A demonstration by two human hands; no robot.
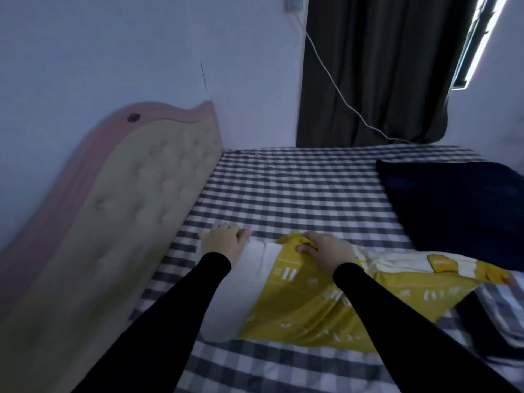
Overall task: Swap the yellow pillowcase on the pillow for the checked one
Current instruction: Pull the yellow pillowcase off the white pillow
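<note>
Beside the headboard (119,211), the left hand (219,239) apparently pinned the pillow (249,279), fingers flat, while the right hand (326,248) clutched the pillowcase (312,304) edge to strip it.

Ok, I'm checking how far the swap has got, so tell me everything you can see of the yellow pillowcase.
The yellow pillowcase looks like thin mustard-yellow cloth printed with small white marks. It is still on the white pillow, wrinkled and partly pulled back, so the pillow's end near the headboard is bare. It lies flat on the checked bedsheet. The right hand grips its bunched open edge, and the right sleeve crosses over it. The left hand rests at the pillow's bare corner, off the case.
</note>
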